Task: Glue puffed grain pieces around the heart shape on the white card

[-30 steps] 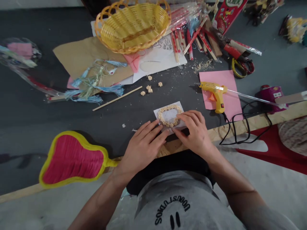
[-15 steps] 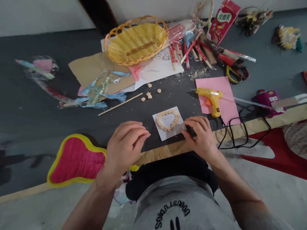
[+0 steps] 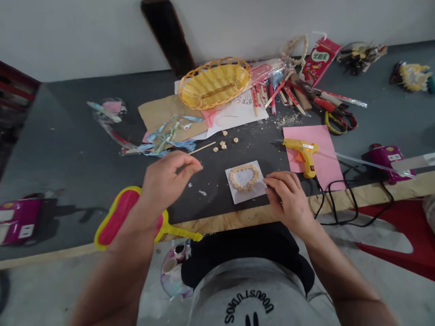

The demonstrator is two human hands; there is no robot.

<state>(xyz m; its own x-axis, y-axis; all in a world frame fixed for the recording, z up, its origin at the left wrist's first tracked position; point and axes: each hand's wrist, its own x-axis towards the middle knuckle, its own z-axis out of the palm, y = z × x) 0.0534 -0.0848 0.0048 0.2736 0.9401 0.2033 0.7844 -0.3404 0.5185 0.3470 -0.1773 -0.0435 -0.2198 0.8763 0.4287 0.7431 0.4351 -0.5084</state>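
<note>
My left hand (image 3: pixel 171 179) hangs above the table with curled fingers, its thumb tip pressed against the forefinger. Whatever it may hold is too small to make out. Just beyond it lies a thin wooden stick (image 3: pixel 203 148), partly covered by the hand. Several small beige clusters (image 3: pixel 223 145) rest at the end of the stick. A white card (image 3: pixel 239 198) carries a heart-shaped ring of beige pieces (image 3: pixel 255 172). At the card's right edge, the fingertips and thumb of my right hand (image 3: pixel 288 195) are drawn together on it.
A yellow glue gun (image 3: pixel 308 158) lies on pink paper (image 3: pixel 331 167), its black cable (image 3: pixel 335 203) looping over the edge. Behind are a yellow basket (image 3: pixel 215 86), tassels (image 3: pixel 173 136), scissors (image 3: pixel 340 122) and a red carton (image 3: pixel 319 61). A pink-and-yellow paddle shape (image 3: pixel 125 210) lies under my left forearm.
My left hand has moved forward, towards the thin stick and the small clusters. The right hand stays by the card. The camera view has tilted up and shifted left.
</note>
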